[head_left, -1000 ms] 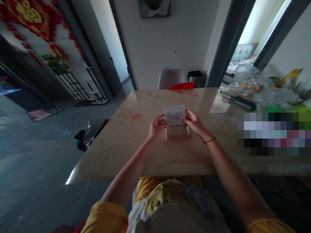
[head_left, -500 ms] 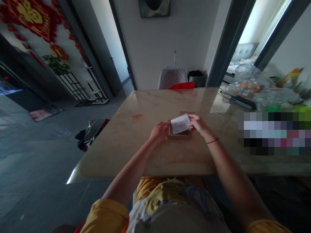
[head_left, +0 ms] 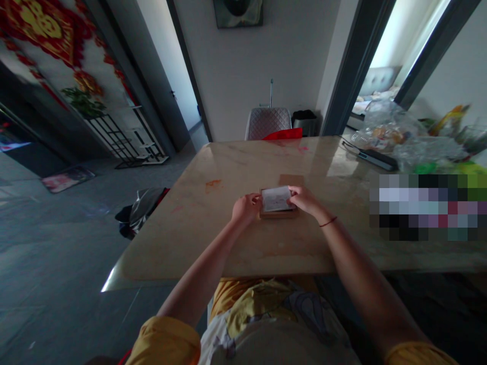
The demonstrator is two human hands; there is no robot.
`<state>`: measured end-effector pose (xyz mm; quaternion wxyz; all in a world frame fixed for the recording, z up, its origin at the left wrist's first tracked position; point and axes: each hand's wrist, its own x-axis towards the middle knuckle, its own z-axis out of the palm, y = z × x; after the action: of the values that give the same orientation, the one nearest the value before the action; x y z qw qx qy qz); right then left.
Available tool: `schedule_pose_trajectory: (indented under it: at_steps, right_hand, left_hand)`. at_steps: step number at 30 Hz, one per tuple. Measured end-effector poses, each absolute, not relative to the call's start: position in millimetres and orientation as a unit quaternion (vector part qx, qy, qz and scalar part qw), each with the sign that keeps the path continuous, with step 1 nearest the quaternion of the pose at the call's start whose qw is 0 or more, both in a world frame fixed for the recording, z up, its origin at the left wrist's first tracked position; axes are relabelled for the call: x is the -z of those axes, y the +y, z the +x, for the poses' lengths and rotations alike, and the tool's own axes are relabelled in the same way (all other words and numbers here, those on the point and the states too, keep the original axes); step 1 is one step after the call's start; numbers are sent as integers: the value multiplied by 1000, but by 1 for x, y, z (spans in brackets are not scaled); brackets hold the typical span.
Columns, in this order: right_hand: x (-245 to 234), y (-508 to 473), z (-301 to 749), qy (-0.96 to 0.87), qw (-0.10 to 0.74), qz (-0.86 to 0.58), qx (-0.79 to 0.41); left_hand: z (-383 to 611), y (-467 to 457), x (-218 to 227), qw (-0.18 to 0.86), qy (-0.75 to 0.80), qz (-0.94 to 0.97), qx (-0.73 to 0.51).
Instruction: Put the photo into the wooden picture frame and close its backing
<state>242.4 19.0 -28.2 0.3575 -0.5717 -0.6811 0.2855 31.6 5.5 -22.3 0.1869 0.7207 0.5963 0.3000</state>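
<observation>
Card (head_left: 276, 198) between hands (head_left: 246, 209) (head_left: 304, 199) (above wooden frame (head_left: 279, 215))

A card (head_left: 276, 198) above a wooden frame (head_left: 279, 215) — on the marble table (head_left: 228, 172).

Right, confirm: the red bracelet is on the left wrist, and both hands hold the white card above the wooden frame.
No, the head view shows the bracelet on the right wrist; the left hand and right hand hold the card above the frame.

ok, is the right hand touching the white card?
Touching. The head view shows the right hand gripping the right edge of the white card, with no gap between them.
</observation>
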Motion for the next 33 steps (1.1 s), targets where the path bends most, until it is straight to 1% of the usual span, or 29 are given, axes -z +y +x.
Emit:
schedule_pose_trajectory:
  at_steps: [2, 4, 8, 13, 18, 20, 22, 24, 25, 26, 29, 33]
  right_hand:
    - [30, 21, 246, -704, 315, -577, -269]
    - [31, 24, 250, -713, 293, -570, -284]
    - [37, 30, 254, -697, 308, -565, -316]
    - [44, 34, 253, -608, 344, -606, -382]
    - [46, 40, 254, -611, 354, -599, -378]
    - [46, 44, 256, -611, 368, -617, -331]
    - [47, 46, 259, -604, 377, -669, -214]
    - [48, 46, 262, -612, 349, -704, -89]
    - [49, 46, 262, -625, 321, -710, -49]
    - [50, 45, 262, -642, 290, -709, -29]
    - [52, 42, 261, -675, 213, -706, -25]
    - [47, 41, 259, -654, 176, -736, -24]
  left_hand:
    - [32, 4, 21, 194, 598, 721, -290]
    - [32, 3, 19, 198, 604, 721, -278]
    - [32, 2, 18, 188, 621, 719, -249]
    - [32, -1, 19, 190, 619, 726, -232]
    - [31, 2, 23, 216, 631, 711, -223]
    - [30, 5, 25, 220, 630, 707, -235]
    - [29, 7, 28, 220, 621, 708, -252]
    - [29, 8, 28, 226, 610, 712, -264]
    - [29, 8, 28, 229, 607, 713, -266]
    - [29, 8, 28, 229, 607, 714, -264]
    - [29, 9, 25, 224, 615, 711, -257]
    - [28, 8, 22, 232, 623, 700, -259]
